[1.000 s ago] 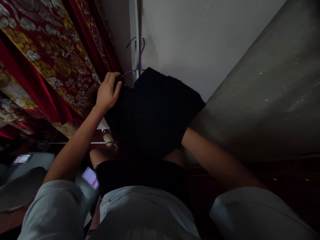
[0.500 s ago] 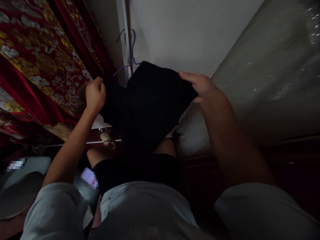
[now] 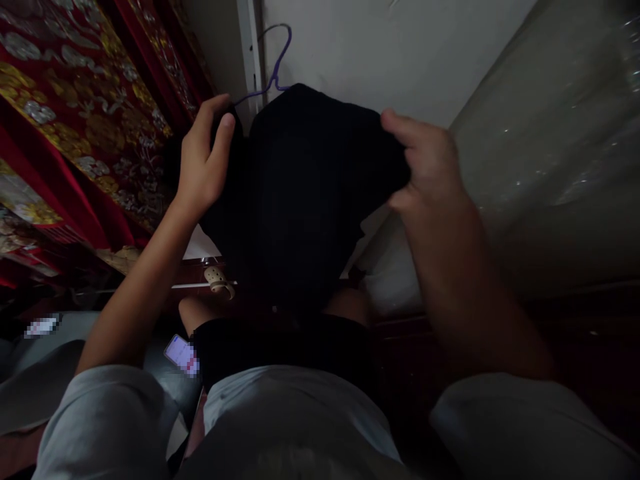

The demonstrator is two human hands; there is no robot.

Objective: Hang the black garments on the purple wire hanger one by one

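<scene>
Black garment on purple hanger | left hand grip holds one edge | right hand grip pinches other

Wall close behind garment

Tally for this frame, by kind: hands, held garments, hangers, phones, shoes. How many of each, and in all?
hands: 2, left hand and right hand, each gripping the garment
black garment: 1
purple hanger: 1
phone, screen lit: 1
beige shoe: 1
Total: 6
</scene>
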